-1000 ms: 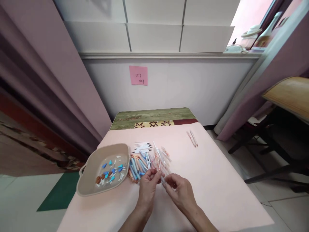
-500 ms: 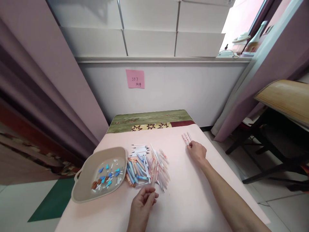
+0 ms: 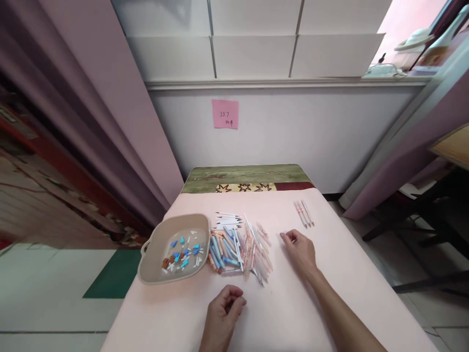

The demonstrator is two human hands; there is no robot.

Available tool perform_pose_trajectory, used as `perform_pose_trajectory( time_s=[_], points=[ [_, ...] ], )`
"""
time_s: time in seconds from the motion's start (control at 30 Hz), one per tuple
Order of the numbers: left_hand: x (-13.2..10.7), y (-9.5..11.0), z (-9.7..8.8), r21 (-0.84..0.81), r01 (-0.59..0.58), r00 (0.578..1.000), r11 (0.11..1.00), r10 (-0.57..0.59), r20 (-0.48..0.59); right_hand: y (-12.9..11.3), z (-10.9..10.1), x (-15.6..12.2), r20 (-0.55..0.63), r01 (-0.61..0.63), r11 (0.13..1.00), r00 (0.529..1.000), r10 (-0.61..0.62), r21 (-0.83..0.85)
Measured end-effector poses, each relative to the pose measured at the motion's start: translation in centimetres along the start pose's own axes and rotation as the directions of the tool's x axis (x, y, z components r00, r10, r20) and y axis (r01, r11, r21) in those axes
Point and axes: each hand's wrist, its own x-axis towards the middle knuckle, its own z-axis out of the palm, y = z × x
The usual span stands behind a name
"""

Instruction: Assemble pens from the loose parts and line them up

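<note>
My left hand [image 3: 224, 313] hovers low over the front of the table, fingers curled in toward the thumb, with nothing visible in it. To the right, my right hand [image 3: 301, 250] has its fingers bent and drawn together; no object shows in them. Beyond it lie three pens [image 3: 303, 213] with pinkish, clear barrels, side by side. Between the hands spreads a loose pile of clear, red-patterned pen barrels [image 3: 258, 252]. Next to that are blue and peach pen barrels [image 3: 225, 248] and a row of white refills [image 3: 227, 221] with dark tips.
A beige basin [image 3: 151, 266] at the left holds small blue, brown and white pieces. The pink-covered table [image 3: 293, 313] ends at a green patterned strip [image 3: 249, 173] by the wall. A pink note [image 3: 224, 114] is stuck there. Dark chair legs [image 3: 417, 225] stand at right.
My right hand has let go of the three pens and drawn back toward me and the pile. My left hand stays near the front, slightly farther from the pile. The view has swung left.
</note>
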Motion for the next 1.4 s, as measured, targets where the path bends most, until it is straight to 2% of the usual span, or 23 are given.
perform_pose_trajectory(
  time_s=[0.1,0.2,0.27,0.33,0.4,0.47,0.5,0.6,0.67,0.77,0.87,1.03,1.1,1.2,1.3,1.4],
  points=[
    [-0.1,1.1,-0.7,0.082,-0.076,0.997,0.994,0.077,-0.004,-1.1,1.5,-3.0,0.02,0.021,0.976,0.999,-0.026,0.217],
    [0.3,3.3,-3.4,0.186,-0.2,0.973,0.962,0.218,-0.081,-1.8,1.9,-4.8,0.014,-0.009,0.954,1.0,0.005,0.3],
    [0.9,4.9,-6.6,0.253,-0.246,0.927,0.936,0.303,-0.223,-1.9,1.6,-5.4,0.024,-0.041,0.946,0.999,0.035,0.323],
    [1.8,6.2,-10.5,0.288,-0.248,0.844,0.925,0.352,-0.404,-1.9,1.3,-5.7,0.043,-0.071,0.941,0.997,0.06,0.33],
    [2.8,6.9,-14.4,0.331,-0.224,0.78,0.917,0.372,-0.504,-2.0,1.1,-5.8,0.054,-0.079,0.94,0.996,0.065,0.331],
    [3.7,7.1,-17.6,0.451,-0.142,0.763,0.881,0.387,-0.518,-2.4,1.0,-5.7,0.058,-0.072,0.941,0.997,0.056,0.33],
    [4.1,7.0,-18.8,0.537,-0.086,0.767,0.839,0.399,-0.502,-2.7,1.0,-5.7,0.058,-0.065,0.942,0.997,0.049,0.33],
    [5.3,7.1,-20.9,0.759,-0.013,0.787,0.651,0.475,-0.394,-3.9,1.2,-5.6,0.063,-0.048,0.942,0.998,0.028,0.333],
    [5.9,7.5,-21.2,0.837,-0.001,0.793,0.547,0.511,-0.333,-4.6,1.4,-5.5,0.068,-0.03,0.944,0.998,0.008,0.33],
    [6.8,8.4,-20.9,0.864,-0.01,0.796,0.504,0.527,-0.298,-5.2,1.7,-5.3,0.069,-0.013,0.949,0.998,-0.009,0.314],
    [7.1,8.8,-19.7,0.82,-0.091,0.806,0.565,0.525,-0.273,-5.3,1.7,-4.6,0.083,-0.025,0.966,0.997,0.003,0.256],
    [6.5,8.7,-17.1,0.656,-0.194,0.861,0.729,0.447,-0.243,-5.6,1.2,-3.2,0.127,0.011,1.0,0.992,-0.012,0.01],
    [6.1,8.7,-16.6,0.62,-0.202,0.868,0.758,0.432,-0.246,-6.0,1.0,-2.6,0.156,0.024,0.997,0.988,-0.012,-0.078],
    [5.5,8.6,-16.5,0.611,-0.177,0.853,0.772,0.429,-0.296,-7.2,1.3,-1.6,0.21,0.051,0.99,0.977,-0.023,-0.129],
    [5.0,8.2,-16.7,0.587,-0.152,0.848,0.795,0.411,-0.336,-8.9,2.3,0.0,0.24,0.094,0.985,0.969,-0.057,-0.143],
    [4.8,7.6,-16.4,0.52,-0.146,0.864,0.841,0.364,-0.347,-10.7,3.9,2.4,0.271,0.116,0.974,0.961,-0.06,-0.196]
  ],
)
